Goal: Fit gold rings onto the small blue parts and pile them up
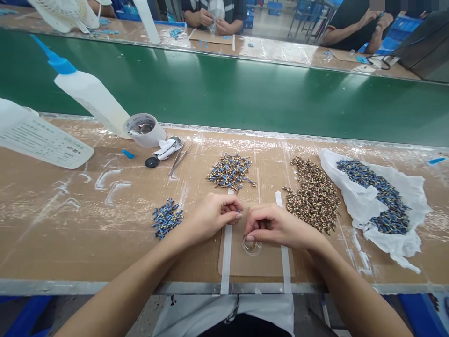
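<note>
My left hand [213, 216] is closed in a pinch above the taped cardboard pad [240, 264], with a small blue part [239, 211] between thumb and fingertips. Close beside it, my right hand [275, 225] pinches its thumb and fingers together over a small round clear dish [253, 248]. What those fingers hold is hidden. Behind my hands lies a pile of blue and brass-coloured parts [229, 172]. A smaller heap of blue parts [167, 218] is left of my left forearm. Right of my right hand spreads a large pile of brass-coloured parts [314, 196].
White paper [417, 187] with many blue parts lies at right. On the left are two plastic bottles [93, 100], a cup [145, 131], a black cap [152, 162] and tweezers [178, 161]. Beyond a green belt [224, 89], other people's hands [213, 22] work.
</note>
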Tool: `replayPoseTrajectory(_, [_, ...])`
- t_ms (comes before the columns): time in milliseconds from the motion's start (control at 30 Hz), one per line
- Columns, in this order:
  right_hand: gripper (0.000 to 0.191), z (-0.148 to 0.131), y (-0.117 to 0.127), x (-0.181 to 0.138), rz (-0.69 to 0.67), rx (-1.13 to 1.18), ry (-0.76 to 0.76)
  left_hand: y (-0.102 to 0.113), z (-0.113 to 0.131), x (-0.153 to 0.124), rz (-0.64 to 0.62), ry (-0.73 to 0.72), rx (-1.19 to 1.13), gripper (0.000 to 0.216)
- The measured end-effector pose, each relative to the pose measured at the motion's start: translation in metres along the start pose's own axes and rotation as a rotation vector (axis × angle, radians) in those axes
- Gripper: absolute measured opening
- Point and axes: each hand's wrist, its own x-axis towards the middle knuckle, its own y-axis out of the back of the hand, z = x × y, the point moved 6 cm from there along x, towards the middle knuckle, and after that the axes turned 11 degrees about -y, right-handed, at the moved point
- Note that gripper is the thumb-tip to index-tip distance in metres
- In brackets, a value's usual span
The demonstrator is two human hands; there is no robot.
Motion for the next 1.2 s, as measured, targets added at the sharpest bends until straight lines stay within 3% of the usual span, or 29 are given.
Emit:
replayPoseTrajectory(300, [0.009,0.000,0.004,-0.002,0.037,0.014,-0.007,-0.006,-0.002,0.003,0.032,0.000,-0.101,0.013])
replayPoseTrajectory(533, [0.010,-0.004,0.003,-0.005,-0.028,0.024,0.019,-0.009,-0.003,0.005,0.027,-0.014,-0.116,0.014])
replayPoseTrajectory(867, [0.017,0.006,0.013,-0.007,0.024,0.329,-0.093,-0.013,-0.001,0.005,0.005,0.015,-0.186,0.014])
replayPoseTrajectory(933, [0.018,0.006,0.020,-0.009,0.113,0.339,-0.100,-0.016,-0.003,0.006,-0.009,0.026,-0.226,0.015])
replayPoseTrajectory(1100, [0.018,0.007,0.044,-0.018,0.532,0.232,-0.037,-0.021,-0.008,0.006,-0.025,0.072,-0.306,0.017])
replayPoseTrajectory(1200, [0.016,0.004,0.047,-0.021,0.667,0.159,0.016,-0.022,-0.008,0.006,-0.016,0.085,-0.303,0.018])
